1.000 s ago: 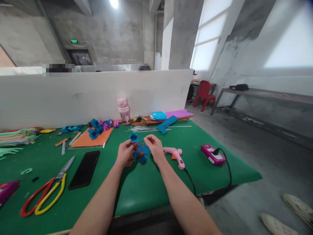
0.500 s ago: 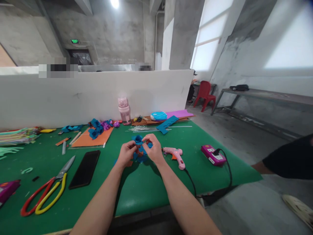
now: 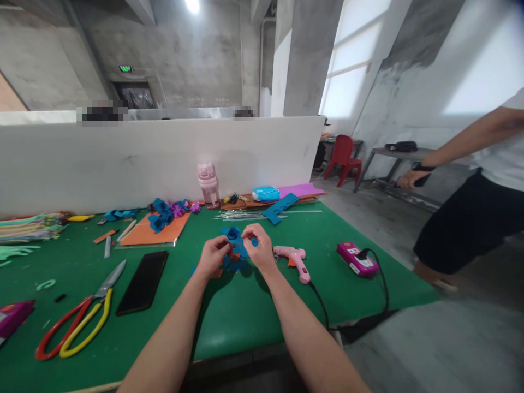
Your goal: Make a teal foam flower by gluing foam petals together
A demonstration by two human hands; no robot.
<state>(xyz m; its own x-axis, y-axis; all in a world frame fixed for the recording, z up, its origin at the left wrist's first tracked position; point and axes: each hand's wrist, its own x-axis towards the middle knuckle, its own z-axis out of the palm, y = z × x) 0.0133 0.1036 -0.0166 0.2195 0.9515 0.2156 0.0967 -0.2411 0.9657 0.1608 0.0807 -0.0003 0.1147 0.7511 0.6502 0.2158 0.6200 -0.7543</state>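
Both hands meet over the middle of the green table (image 3: 245, 316). My left hand (image 3: 213, 255) and my right hand (image 3: 258, 248) pinch a blue foam flower (image 3: 234, 236) between their fingertips, held just above the table. More blue foam pieces (image 3: 235, 264) lie under the hands. A pink glue gun (image 3: 292, 257) lies just right of my right hand, its cord running to a magenta power strip (image 3: 354, 258).
Red-and-yellow scissors (image 3: 77, 321) and a black phone (image 3: 142, 281) lie to the left. Finished blue and purple flowers (image 3: 164, 213) sit on an orange sheet, near a pink bottle (image 3: 208, 184) by the white partition. Another person (image 3: 475, 202) walks past on the right.
My hands have come together on the blue flower. A person has walked into view at the right.
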